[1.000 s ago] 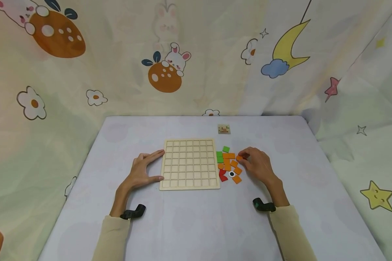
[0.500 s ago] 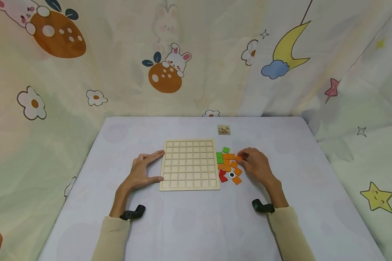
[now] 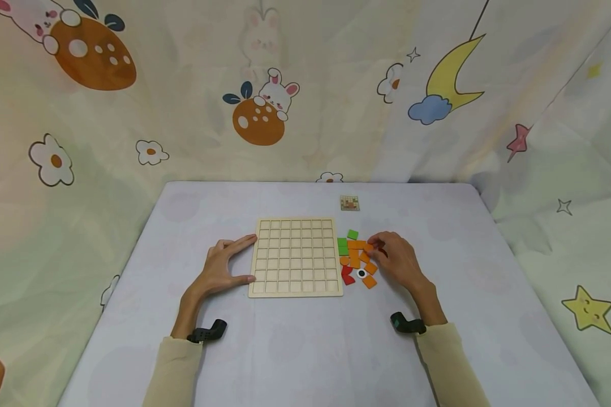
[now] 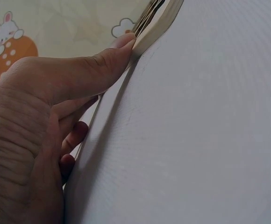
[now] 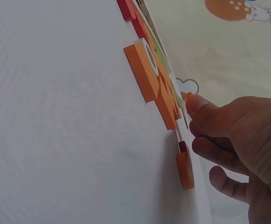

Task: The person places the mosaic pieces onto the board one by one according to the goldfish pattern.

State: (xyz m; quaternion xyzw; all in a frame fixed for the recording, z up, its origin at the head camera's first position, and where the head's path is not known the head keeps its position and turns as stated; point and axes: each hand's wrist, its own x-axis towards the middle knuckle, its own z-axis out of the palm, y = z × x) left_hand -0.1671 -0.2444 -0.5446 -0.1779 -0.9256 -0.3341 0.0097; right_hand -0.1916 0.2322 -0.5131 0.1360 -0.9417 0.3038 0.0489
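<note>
A wooden board with a grid of square cells lies flat on the table. My left hand rests at its left edge, thumb and fingers spread apart and touching the rim, as the left wrist view also shows for the thumb. To the right of the board, my right hand pinches a small orange piece between thumb and fingertip, at the edge of a group of flat pieces. Below that hand in the right wrist view, a rounded orange piece lies on the table.
Orange tiles, green squares, red pieces and a white-and-black round piece lie close against the board's right edge. A small patterned card lies behind them. A printed cloth hangs past the table's far edge.
My right hand has shifted slightly left, bringing the orange piece up against the other orange tiles. The left hand and the board have stayed in place.
</note>
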